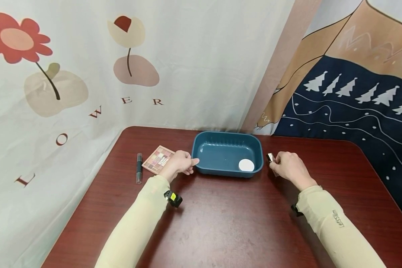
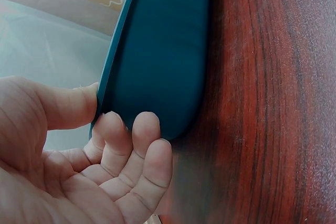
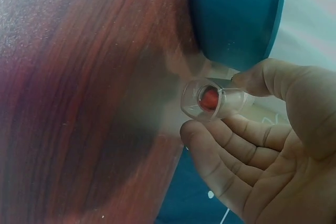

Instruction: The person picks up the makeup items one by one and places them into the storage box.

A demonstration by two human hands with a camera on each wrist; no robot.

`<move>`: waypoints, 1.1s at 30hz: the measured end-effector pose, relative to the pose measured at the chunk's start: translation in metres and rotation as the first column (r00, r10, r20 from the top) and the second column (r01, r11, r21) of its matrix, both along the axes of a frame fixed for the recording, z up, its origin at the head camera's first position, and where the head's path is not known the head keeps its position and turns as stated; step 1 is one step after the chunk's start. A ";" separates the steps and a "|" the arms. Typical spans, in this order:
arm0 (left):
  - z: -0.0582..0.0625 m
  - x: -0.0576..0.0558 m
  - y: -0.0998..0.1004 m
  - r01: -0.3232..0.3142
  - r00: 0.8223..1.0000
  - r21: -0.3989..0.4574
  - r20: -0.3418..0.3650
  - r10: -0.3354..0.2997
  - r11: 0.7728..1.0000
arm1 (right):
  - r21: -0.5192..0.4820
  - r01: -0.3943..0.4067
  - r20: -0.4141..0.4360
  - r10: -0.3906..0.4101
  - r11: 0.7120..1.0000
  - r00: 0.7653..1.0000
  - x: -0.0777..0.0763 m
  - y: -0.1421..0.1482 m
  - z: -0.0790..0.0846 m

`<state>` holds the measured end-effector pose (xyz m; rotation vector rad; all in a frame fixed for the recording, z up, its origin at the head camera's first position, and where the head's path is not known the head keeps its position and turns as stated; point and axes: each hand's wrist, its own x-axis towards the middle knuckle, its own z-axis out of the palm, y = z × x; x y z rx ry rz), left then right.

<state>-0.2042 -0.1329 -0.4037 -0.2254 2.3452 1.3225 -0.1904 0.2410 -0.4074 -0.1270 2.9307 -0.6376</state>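
My left hand [image 1: 179, 163] pinches the left front corner of a teal plastic basin [image 1: 217, 173], its thumb at the rim and its curled fingertips against the outer wall [image 2: 157, 51]. Inside the basin, at the front right, lies a round white disc [image 1: 246, 165]. To the right of the basin, my right hand [image 1: 290, 167] holds a lipstick [image 1: 271, 158] between thumb and fingers. In the right wrist view the lipstick [image 3: 211, 99] has a clear tube with red showing inside its end, close to the basin's wall.
An open eyeshadow palette [image 1: 155, 158] lies partly behind my left hand. Left of it is a dark double-ended stick [image 1: 139, 168] with clear ends. All stand on a reddish-brown table [image 1: 234, 223], with printed curtains [image 1: 201, 67] hanging along its back and sides.
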 end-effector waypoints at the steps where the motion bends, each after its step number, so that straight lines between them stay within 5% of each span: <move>1: -0.001 0.000 0.000 -0.001 1.000 0.000 0.000 0.001 1.000 | -0.001 -0.001 -0.003 0.001 1.000 1.000 0.000 0.000 0.000; 18: 0.000 0.000 0.001 -0.004 1.000 0.011 -0.006 0.004 1.000 | -0.024 0.009 -0.022 -0.010 1.000 1.000 0.001 -0.001 0.006; 33: -0.003 -0.002 0.000 -0.015 1.000 0.010 0.003 0.014 1.000 | -0.043 -0.006 -0.140 0.000 0.999 0.990 -0.001 -0.008 0.009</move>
